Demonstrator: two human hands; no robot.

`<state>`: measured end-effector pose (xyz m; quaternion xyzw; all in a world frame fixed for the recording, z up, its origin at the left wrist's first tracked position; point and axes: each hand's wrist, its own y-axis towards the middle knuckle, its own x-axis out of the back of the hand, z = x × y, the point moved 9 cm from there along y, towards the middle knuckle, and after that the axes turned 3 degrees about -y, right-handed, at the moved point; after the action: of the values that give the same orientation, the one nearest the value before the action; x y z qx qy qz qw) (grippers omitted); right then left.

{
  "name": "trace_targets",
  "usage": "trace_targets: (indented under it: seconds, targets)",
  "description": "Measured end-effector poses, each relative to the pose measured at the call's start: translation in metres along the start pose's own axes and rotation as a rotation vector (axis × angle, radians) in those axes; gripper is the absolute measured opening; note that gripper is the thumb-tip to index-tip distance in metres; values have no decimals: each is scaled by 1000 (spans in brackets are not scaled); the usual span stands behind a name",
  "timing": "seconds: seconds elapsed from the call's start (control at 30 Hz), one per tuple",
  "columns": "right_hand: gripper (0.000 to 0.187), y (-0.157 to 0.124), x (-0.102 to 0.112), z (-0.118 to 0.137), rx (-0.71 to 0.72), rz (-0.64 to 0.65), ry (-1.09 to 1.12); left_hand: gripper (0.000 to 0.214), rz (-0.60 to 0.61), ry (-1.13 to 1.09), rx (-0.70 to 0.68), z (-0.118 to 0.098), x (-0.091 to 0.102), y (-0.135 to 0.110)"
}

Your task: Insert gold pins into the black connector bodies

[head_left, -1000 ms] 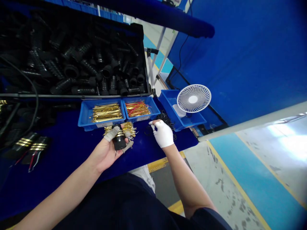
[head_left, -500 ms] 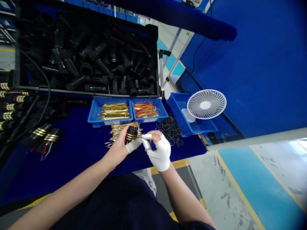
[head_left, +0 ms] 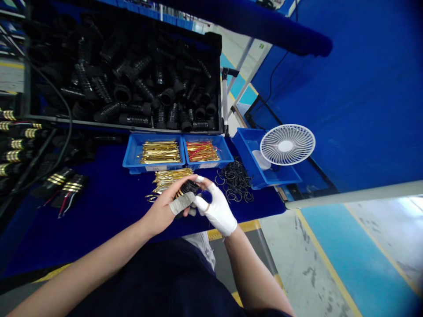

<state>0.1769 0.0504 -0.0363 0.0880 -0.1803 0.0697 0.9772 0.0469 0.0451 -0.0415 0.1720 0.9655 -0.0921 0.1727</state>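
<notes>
One camera gave the only view: worn on the head, it looked forward and steeply down over the wearer's torso (head_left: 158, 281), the counter (head_left: 112, 211) close below, the crate (head_left: 216, 40) farther off at upper left, floor (head_left: 317, 264) at lower right.

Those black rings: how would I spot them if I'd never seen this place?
Find the white fan at the right, above a blue bin. Just left of that bin, on the dark blue cloth, lies a heap of black rings. Their curved shape sets them apart from the straight golden strips.
</notes>
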Motion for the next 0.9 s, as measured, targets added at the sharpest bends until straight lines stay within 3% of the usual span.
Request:
trace_targets:
  seconds: [0.07, 0.13, 0.23, 0.37, 0.47, 0.57, 0.67, 0.77, 0.9]
  targets:
    - [45, 0, -7, 3, -15, 67, 71, 58, 23, -21, 11, -2, -3, -4]
    - [47, 0, -6, 11, 32, 28, 74, 63, -57, -56, -15, -4, 2, -8]
    - [47, 1, -12, 20, 91, 67, 121, 69, -95, -153, 51, 10, 4, -11]
    - [46, -3, -20, 18, 101, 162, 207, 63, 186, -365, 464, 55, -24, -22]
    - [30, -2, -10, 3, 73, 149, 1, 70, 284, -614, 613, 62, -37, -27]
    - [29, 5, 19, -27, -30, 64, -562, 55, 88, -695, 548, 59, -23, -16]
    - [37, 11, 38, -60, -167, 105, -1003, 36, -45, -671, 490, 56, -12, -10]
    - [29, 11, 38, -58, -97, 76, -978, 32, -118, -551, 382, 49, -2, -4]
    - [24, -1, 35, -3, 202, -192, -652, 65, -218, -331, 225, 40, 10, -1]
